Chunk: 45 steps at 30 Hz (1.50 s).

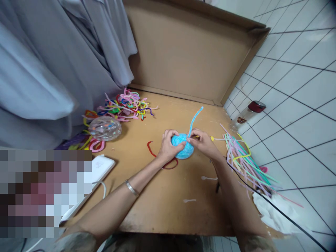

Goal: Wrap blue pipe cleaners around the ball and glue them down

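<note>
A light-blue ball [184, 152] wound from fuzzy pipe cleaner is held a little above the table, or resting on it; I cannot tell which. My left hand [169, 145] is closed around the ball's left side, thumb across its front. At the ball's upper right, my right hand [201, 140] pinches the base of a blue pipe cleaner [193, 120], whose free length curves upward. Its fingertips touch the ball and hide where the strand joins it. Beneath my left wrist, a red pipe cleaner [151, 149] lies curled on the wooden table [157, 203].
Tangled colourful pipe cleaners [128, 105] and a clear faceted ball [105, 128] sit back left. Straight pastel pipe cleaners [243, 161], a red-lidded bottle [248, 115] and white tissue [278, 211] line the right. A black cable [278, 208] crosses there. Cardboard [194, 52] stands behind.
</note>
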Motion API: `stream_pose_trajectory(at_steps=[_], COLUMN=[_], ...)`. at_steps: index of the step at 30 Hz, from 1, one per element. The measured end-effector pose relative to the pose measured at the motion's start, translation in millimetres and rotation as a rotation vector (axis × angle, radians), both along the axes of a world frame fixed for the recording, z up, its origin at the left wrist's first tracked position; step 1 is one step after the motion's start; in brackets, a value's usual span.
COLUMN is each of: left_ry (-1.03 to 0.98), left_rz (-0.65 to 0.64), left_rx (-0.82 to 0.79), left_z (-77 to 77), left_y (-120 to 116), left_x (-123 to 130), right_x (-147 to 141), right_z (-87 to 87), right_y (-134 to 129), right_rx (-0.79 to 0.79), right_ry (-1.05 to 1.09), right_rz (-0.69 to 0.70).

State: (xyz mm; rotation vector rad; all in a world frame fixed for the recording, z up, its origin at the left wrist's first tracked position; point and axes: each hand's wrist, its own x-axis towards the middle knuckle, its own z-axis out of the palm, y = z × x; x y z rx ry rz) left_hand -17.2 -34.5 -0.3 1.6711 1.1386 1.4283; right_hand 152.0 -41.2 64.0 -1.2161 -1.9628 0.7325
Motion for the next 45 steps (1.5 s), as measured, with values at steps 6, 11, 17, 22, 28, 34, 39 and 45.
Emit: stream_pose_trajectory(at_steps=[6, 11, 17, 22, 28, 34, 39, 45], left_ry=[-0.157, -0.129, -0.032, -0.011, -0.072, -0.127, -0.157, -0.138], left_rz=[-0.09, -0.083, -0.102, -0.103, -0.139, -0.143, -0.161, -0.168], left_rx=[0.055, 0.101, 0.183, 0.201, 0.174, 0.091, 0.059, 0.101], left_z=[-1.4, -0.2, -0.6, -1.2, -0.9, 1.7, 2.5, 1.2], left_y=[-4, -8, -12, -13, -13, -13, -11, -8], left_x=[-3, -5, -4, -2, -1, -1, -1, -2], right_x=[-3, -6, -7, -8, -10, -11, -11, -11], right_z=[-2.3, -2.4, -2.1, -2.1, -3.5, -4.2, -4.3, -6.3], right_y=[-1, -4, -7, -7, -7, -7, -6, -4], right_rx=[0.023, 0.017, 0.022, 0.035, 0.063, 0.071, 0.101, 0.09], right_ry=[-0.038, -0.067, -0.086, -0.095, -0.079, -0.064, -0.019, 0.063], right_rz=[-0.079, -0.139, -0.144, -0.136, -0.134, -0.126, -0.101, -0.061])
